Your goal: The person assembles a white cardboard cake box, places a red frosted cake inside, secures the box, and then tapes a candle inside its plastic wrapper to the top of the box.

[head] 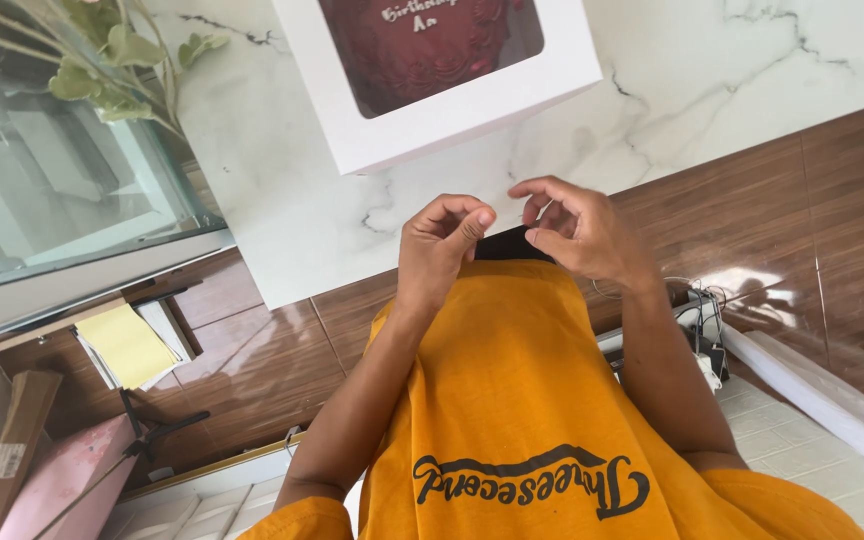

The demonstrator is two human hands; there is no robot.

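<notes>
Closest to the camera, the person's orange shirt [512, 400] fills the lower middle, both forearms rising from it. Just above its hem, the left hand [439, 250] curls its fingers in, thumb pressed against the forefinger; whether anything sits in that grip cannot be told. Beside it, the right hand [577, 228] holds its fingers loosely bent and apart, near a small dark object [512, 245] between the two hands. Beyond them, on the white marble desk [282, 200], stands a white windowed cake box [472, 110] showing a dark red cake [422, 50]. Farther left, leafy stems [112, 60] lean over a glass case [52, 180].
</notes>
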